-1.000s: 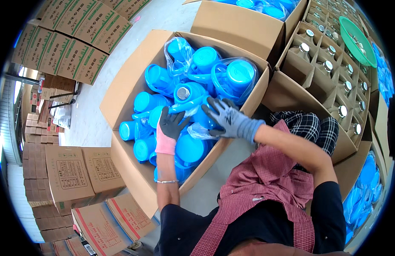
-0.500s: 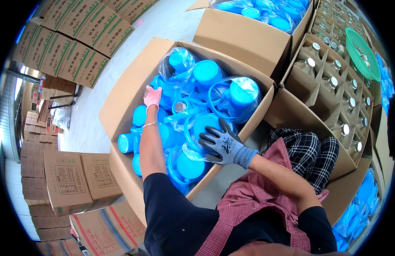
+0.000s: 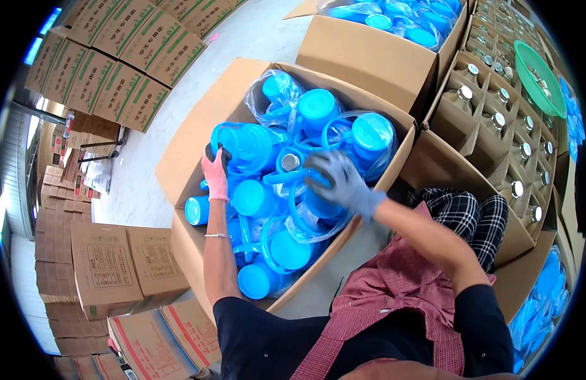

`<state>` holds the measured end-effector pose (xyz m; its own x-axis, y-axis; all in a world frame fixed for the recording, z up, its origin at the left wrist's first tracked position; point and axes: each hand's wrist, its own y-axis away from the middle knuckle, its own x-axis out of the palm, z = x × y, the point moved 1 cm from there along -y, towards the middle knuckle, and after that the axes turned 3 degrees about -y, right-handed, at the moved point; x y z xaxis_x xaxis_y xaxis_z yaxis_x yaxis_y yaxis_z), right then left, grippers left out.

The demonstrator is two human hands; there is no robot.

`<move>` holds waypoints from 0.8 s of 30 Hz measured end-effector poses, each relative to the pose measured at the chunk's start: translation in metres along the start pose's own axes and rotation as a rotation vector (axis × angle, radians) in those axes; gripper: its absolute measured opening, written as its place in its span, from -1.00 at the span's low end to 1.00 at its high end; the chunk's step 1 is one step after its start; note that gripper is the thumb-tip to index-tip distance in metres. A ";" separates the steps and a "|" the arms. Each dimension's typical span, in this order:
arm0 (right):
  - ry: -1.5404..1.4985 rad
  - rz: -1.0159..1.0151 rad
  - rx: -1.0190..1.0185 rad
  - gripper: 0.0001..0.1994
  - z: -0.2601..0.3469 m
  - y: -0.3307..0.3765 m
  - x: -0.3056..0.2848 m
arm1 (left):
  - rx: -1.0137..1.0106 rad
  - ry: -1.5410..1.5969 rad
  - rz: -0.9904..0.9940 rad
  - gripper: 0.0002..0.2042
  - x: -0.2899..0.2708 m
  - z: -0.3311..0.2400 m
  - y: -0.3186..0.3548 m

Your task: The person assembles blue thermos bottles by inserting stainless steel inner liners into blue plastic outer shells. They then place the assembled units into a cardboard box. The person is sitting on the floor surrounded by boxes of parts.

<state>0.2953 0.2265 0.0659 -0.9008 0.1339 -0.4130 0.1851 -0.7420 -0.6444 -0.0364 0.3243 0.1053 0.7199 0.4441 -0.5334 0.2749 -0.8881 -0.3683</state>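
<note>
An open cardboard box [image 3: 204,136] in front of me is filled with blue plastic jugs, several with handles and partly wrapped in clear bags. My left hand [image 3: 215,171], in a pink glove with dark fingertips, is closed on the edge of one blue jug [image 3: 245,147], which lies tilted at the box's left side. A silver-capped bottle [image 3: 290,162] pokes up between the jugs. Over the right part of the box is my right hand [image 3: 343,183] in a grey glove, close to a jug handle; motion smears its fingers, so its grip is unclear.
At right, a divided carton [image 3: 451,123] holds silver-capped bottles, with a green basin [image 3: 527,63] on top. Another box [image 3: 362,60] of blue jugs stands behind. Printed cartons [image 3: 103,266] are stacked at left. More bagged blue items [image 3: 540,310] lie at lower right.
My left hand has drawn nearer to me, and the blue jug it grips has tilted up into fuller view. My right hand has lifted off the jugs and shifted slightly right.
</note>
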 end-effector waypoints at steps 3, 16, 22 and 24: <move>0.036 0.276 0.297 -0.48 -0.040 -0.081 0.033 | 0.053 0.113 0.106 -0.86 0.013 -0.010 -0.011; -0.157 0.397 0.480 -0.58 -0.101 -0.124 0.100 | 0.090 0.219 0.048 -0.50 -0.012 -0.106 -0.022; -0.852 -0.103 0.146 -0.81 -0.042 -0.185 -0.060 | 0.192 0.672 0.466 -0.56 -0.075 -0.323 -0.009; -0.998 -0.206 0.055 -0.80 0.014 -0.192 -0.118 | 0.263 0.945 0.621 -0.61 -0.098 -0.368 0.002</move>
<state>0.3608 0.3443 0.2471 -0.8344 -0.3274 0.4434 -0.0062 -0.7989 -0.6014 0.1283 0.2352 0.4372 0.9038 -0.4233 0.0622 -0.3537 -0.8210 -0.4482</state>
